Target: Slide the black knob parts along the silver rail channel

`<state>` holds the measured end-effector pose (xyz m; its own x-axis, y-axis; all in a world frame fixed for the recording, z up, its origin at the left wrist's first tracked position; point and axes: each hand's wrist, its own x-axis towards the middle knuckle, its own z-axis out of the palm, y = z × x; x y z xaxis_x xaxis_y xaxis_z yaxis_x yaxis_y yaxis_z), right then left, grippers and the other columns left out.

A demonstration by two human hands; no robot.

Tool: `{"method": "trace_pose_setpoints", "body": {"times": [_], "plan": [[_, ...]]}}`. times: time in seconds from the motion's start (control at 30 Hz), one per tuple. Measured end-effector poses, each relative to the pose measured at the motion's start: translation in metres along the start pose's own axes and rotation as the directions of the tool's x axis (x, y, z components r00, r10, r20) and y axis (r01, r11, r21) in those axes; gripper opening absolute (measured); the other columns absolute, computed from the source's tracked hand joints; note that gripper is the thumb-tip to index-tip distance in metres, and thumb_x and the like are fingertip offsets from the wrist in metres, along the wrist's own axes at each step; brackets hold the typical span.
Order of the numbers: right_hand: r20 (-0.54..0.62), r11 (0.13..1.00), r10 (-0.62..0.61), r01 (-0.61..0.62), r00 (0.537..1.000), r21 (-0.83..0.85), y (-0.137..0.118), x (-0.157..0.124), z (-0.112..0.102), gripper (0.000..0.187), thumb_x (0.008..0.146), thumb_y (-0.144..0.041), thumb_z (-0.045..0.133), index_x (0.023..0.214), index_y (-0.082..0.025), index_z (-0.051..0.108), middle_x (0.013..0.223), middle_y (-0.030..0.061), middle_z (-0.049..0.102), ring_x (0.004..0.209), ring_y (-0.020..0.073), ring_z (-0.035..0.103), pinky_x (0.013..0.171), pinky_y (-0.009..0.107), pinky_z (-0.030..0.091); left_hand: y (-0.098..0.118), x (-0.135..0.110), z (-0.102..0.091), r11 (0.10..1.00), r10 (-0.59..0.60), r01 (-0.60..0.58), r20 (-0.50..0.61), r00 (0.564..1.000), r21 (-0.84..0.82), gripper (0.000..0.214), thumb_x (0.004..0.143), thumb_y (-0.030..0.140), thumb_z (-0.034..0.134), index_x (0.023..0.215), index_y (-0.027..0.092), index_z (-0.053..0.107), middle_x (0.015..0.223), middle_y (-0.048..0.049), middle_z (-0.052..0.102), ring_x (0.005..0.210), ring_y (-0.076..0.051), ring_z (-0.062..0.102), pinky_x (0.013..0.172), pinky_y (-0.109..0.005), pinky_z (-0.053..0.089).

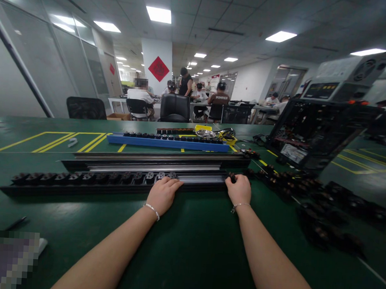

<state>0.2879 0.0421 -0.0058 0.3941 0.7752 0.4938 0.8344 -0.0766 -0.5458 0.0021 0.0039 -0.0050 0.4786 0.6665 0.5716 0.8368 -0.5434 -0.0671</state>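
A long black rail (79,189) lies across the table in front of me. A row of round black socket modules (88,178) fills its left and middle part; the right part shows a bare pale channel (204,179). My left hand (163,195) is closed over the rail at the right end of the row, fingers together on the last modules; the thumb is hidden. Near the rail's right end, my right hand (240,191) pinches a small black socket module (232,177), partly covered by the fingers. Each wrist wears a bracelet.
Behind lie more black rails (159,157) and a blue rail (167,143) carrying black modules. Loose black modules (326,213) spread on the right, below an opened computer case (314,134). A yellow tray (203,128) and cables sit farther back. Several people work at distant tables.
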Motion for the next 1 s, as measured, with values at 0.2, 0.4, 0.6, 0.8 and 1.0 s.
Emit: {"method": "trace_pose_setpoints", "body": {"times": [0.2,0.4,0.6,0.8,1.0], "plan": [[-0.019,0.999,-0.014,0.013,1.000,-0.039,0.001,0.001,-0.003,0.024,0.075,-0.036,0.048,0.078,-0.015,0.060,0.087,0.0129,0.060,0.087,0.0243,0.052,0.081,0.035,0.038,0.000,-0.001,0.001,1.000,0.005,-0.005,0.002,1.000,0.003,0.037,0.083,0.009,0.045,0.114,0.020,0.062,0.107,-0.0060,0.068,0.090,-0.021,0.055,0.078,-0.035,0.048],[-0.023,0.994,0.008,-0.011,1.000,-0.112,0.004,0.003,-0.009,0.026,0.075,-0.037,0.048,0.078,-0.015,0.062,0.082,0.0120,0.061,0.083,0.0248,0.052,0.082,0.038,0.037,0.001,-0.001,0.000,1.000,0.001,-0.001,-0.007,1.000,0.002,0.038,0.082,0.008,0.046,0.114,0.020,0.062,0.107,-0.0064,0.067,0.090,-0.020,0.056,0.077,-0.035,0.048],[-0.038,0.997,0.049,-0.051,0.998,-0.054,0.008,0.004,-0.009,0.025,0.075,-0.037,0.048,0.077,-0.016,0.061,0.087,0.0122,0.061,0.086,0.0251,0.051,0.077,0.036,0.038,0.000,-0.001,0.000,1.000,-0.003,0.003,-0.001,1.000,-0.002,0.038,0.081,0.008,0.046,0.114,0.020,0.062,0.108,-0.0068,0.067,0.091,-0.021,0.056,0.077,-0.036,0.049],[-0.054,0.998,0.063,-0.064,0.997,-0.024,0.010,0.005,-0.010,0.025,0.074,-0.038,0.048,0.078,-0.016,0.061,0.087,0.0124,0.060,0.087,0.0256,0.050,0.077,0.037,0.039,0.001,0.000,-0.001,1.000,0.002,-0.002,-0.016,1.000,-0.006,0.038,0.082,0.009,0.045,0.113,0.020,0.062,0.107,-0.0078,0.067,0.091,-0.021,0.056,0.077,-0.036,0.049],[-0.056,0.991,0.128,-0.130,0.990,-0.035,0.014,0.008,-0.012,0.030,0.074,-0.038,0.049,0.085,-0.014,0.062,0.093,0.0140,0.061,0.089,0.0266,0.051,0.077,0.037,0.039,0.000,-0.001,0.000,1.000,0.001,-0.001,-0.005,1.000,-0.002,0.037,0.082,0.009,0.046,0.113,0.020,0.062,0.108,-0.0067,0.067,0.091,-0.021,0.056,0.078,-0.036,0.049]]}}
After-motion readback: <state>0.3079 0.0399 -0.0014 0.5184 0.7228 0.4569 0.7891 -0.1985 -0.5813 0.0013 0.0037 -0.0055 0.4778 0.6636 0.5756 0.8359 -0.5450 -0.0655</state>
